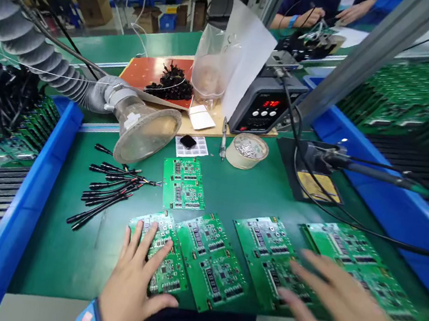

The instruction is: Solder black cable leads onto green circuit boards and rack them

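Observation:
Several green circuit boards lie in a row along the near edge of the green mat. My left hand (134,281), fingers spread, rests flat on the leftmost board (162,250). My right hand (340,316), blurred and with fingers apart, hovers over the right boards (360,270), holding nothing. Two more boards (209,260) (268,253) lie between the hands. A single board (184,183) sits farther back, and a bundle of black wired connectors (110,187) lies to its left.
A fume-extractor hose with a clear funnel (144,130) hangs over the mat. Behind are a soldering station (266,106), a soldering iron in its holder (332,160), a tape roll (247,151) and a plastic bag (212,70). Blue racks of boards (12,123) (422,106) flank both sides. Another person's hands (306,17) work at the far bench.

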Demonstrator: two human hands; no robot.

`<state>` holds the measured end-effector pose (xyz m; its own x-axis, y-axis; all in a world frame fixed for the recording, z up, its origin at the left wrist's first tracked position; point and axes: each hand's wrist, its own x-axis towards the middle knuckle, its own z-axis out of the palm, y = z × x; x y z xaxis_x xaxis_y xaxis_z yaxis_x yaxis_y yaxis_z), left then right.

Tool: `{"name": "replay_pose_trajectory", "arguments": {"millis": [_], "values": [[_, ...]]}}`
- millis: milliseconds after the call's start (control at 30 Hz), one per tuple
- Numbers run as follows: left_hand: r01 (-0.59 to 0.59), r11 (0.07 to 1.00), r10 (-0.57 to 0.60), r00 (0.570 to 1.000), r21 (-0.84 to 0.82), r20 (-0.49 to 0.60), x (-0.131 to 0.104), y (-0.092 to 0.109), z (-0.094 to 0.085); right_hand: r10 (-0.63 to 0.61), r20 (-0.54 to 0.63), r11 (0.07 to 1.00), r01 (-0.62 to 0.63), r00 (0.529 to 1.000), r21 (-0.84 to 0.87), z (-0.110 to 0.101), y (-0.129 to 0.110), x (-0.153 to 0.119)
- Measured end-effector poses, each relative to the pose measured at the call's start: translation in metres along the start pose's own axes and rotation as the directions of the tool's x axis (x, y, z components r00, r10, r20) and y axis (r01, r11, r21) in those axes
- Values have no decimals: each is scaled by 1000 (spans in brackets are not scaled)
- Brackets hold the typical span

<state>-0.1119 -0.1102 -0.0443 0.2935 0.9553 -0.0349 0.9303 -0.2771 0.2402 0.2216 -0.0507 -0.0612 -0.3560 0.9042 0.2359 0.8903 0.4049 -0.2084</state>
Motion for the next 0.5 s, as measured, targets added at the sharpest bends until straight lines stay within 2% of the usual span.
{"name": "replay_pose_trajectory", "arguments": {"millis": [33, 67, 100, 133, 233, 367, 433, 500], "values": [[-5, 1000, 5, 1000, -5, 10, 0, 1, 0, -158, 48, 986, 155, 986, 55, 7, -17, 3], [-10, 1000, 10, 1000, -14, 19, 1, 1, 0, -260, 58, 965, 258, 964, 44, 15, -34, 7], [-13, 1000, 14, 1000, -22, 27, 1, 0, 0, -335, 62, 942, 333, 940, 35, 23, -49, 11], [-15, 999, 16, 999, -31, 31, 1, 0, -1, -352, 70, 936, 352, 933, 15, 30, -61, 14], [-12, 998, 14, 999, -64, 33, 0, -2, -1, -275, 52, 961, 276, 960, -28, 46, -82, 20], [-14, 993, 12, 1000, -119, -15, -2, -14, -7, -189, 3, 982, 189, 982, 25, 57, -86, 19], [71, 992, -84, 988, -105, -132, 0, -30, -15, -193, 3, 980, 192, 981, 51, 59, -90, 18], [231, 973, -227, 934, -20, -277, 5, -53, -26, -167, 1, 984, 167, 986, 65, 60, -96, 19]]}}
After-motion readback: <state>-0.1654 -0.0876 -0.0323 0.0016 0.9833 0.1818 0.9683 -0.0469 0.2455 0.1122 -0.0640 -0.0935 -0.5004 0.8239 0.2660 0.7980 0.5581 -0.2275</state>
